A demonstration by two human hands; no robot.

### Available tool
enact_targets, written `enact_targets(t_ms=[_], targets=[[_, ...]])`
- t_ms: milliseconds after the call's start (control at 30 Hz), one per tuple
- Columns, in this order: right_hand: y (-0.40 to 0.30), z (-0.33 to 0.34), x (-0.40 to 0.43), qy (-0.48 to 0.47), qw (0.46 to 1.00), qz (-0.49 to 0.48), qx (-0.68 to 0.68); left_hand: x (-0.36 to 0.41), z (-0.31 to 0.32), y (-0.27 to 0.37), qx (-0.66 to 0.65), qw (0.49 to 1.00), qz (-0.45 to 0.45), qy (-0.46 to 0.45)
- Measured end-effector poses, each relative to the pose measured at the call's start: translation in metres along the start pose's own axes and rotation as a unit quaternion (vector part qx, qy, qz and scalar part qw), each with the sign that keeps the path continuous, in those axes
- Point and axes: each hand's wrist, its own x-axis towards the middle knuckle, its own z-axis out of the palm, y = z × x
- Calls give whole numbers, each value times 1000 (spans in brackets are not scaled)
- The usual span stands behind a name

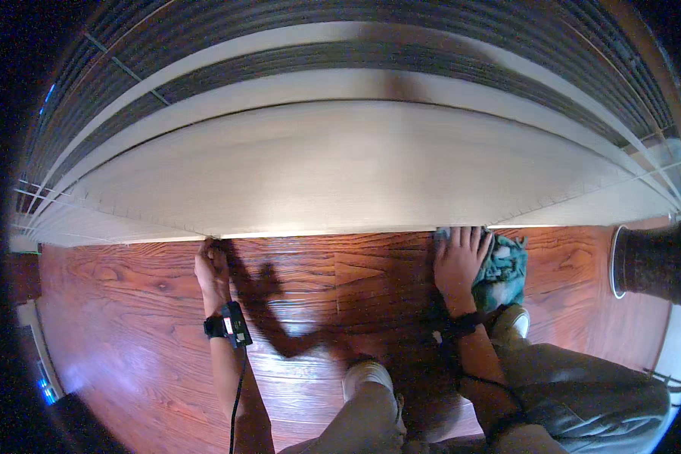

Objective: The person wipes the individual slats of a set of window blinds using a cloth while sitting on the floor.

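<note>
A long cream panel (340,164) spans the view before me, its lower edge meeting the wood-grain floor (295,267). My left hand (212,267) is at that lower edge on the left, fingers curled and palm turned inward; the fingertips are partly hidden, so a grip on the edge cannot be made out. Farther right, my right hand (458,261) presses palm down over a crumpled teal and white cloth (502,272), its fingertips against the panel's foot. Part of the cloth spreads out to the right of the hand.
Dark ribbed slats (295,59) with pale bars rise above the panel. A dark pot-like container (658,261) with a pale rim is at the far right. My shoes (369,377) rest on the floor. A cable (238,397) runs from the device on my left wrist.
</note>
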Motion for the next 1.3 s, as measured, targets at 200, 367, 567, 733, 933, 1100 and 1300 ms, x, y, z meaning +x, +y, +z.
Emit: enact_targets(t_ms=[200,367,567,733,933,1100,1300], targets=[[0,7,-19,-6,999,4,37,-4,13,-4,14,999,-16,25],[-35,-7,-38,42,984,-81,156,-7,27,-2,-38,998,-37,19],[-67,-19,-60,-19,952,-83,293,-12,36,0,-69,994,-47,-76],[-119,-19,-41,-48,936,-86,338,-10,29,11,19,1000,-4,-12],[-219,-31,40,-167,750,58,638,-50,73,18,178,963,15,-204],[-275,-25,71,-146,696,-22,703,-57,64,35,295,927,-40,-228],[-308,4,79,-143,679,-66,717,-53,65,42,336,935,40,-107]])
